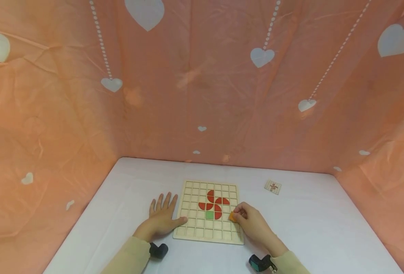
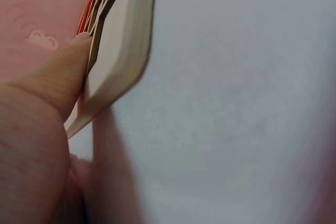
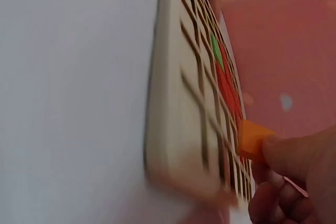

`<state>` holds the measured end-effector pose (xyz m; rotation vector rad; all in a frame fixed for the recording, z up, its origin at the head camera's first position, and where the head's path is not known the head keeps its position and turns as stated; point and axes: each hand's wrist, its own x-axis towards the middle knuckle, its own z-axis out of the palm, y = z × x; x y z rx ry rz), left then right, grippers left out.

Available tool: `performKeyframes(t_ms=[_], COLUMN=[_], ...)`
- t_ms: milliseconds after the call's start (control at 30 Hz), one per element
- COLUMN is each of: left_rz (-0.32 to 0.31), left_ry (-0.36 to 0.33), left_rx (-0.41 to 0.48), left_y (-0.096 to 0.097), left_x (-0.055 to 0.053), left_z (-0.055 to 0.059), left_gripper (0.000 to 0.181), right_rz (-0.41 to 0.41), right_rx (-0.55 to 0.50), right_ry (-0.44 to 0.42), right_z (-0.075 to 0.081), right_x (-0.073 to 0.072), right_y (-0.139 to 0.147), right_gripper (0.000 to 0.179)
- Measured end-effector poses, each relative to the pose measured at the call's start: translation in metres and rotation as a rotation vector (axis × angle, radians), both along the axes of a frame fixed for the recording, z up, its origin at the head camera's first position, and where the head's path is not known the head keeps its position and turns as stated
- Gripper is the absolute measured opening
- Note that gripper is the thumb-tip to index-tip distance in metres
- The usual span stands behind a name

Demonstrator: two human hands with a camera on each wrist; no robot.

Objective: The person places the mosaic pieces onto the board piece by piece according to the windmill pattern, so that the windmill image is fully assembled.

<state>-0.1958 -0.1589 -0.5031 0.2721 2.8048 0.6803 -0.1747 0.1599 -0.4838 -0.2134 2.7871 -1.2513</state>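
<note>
A wooden grid board (image 1: 195,230) lies on the white table, with red curved pieces (image 1: 211,196) forming a pinwheel near its middle. One green square piece (image 1: 209,215) sits in a cell just below them. My right hand (image 1: 253,224) pinches an orange piece (image 3: 253,139) between thumb and fingers, over the right side of the board. On the other side, my left hand (image 1: 162,217) rests with fingers spread on the table, its thumb (image 2: 68,66) lying across the board's left edge.
A small pattern card (image 1: 273,187) with a red pinwheel print lies on the table (image 1: 308,213) beyond the right hand. Orange fabric (image 1: 195,95) with white hearts hangs around the back and sides. Black wrist devices (image 1: 158,251) show at both sleeves.
</note>
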Motion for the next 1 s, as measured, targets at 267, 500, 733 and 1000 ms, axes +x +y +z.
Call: performKeyframes(t_ms=[267, 500, 733, 1000], left_rz=[0.001, -0.003, 0.003, 0.011], left_ry=[0.002, 0.0, 0.006, 0.028], left_rx=[-0.011, 0.006, -0.019, -0.011], left_y=[0.001, 0.003, 0.002, 0.001], left_x=[0.001, 0.002, 0.0, -0.002], left_z=[0.001, 0.003, -0.001, -0.009], left_gripper=[0.101, 0.1, 0.102, 0.104], right_rz=[0.16, 0.175, 0.154, 0.159], right_rx=[-0.002, 0.036, 0.058, 0.089], right_ry=[0.024, 0.061, 0.112, 0.15], right_z=[0.0, -0.007, -0.01, -0.012], right_x=[0.002, 0.002, 0.004, 0.005], right_y=[-0.039, -0.057, -0.063, -0.065], right_gripper=[0.006, 0.005, 0.005, 0.007])
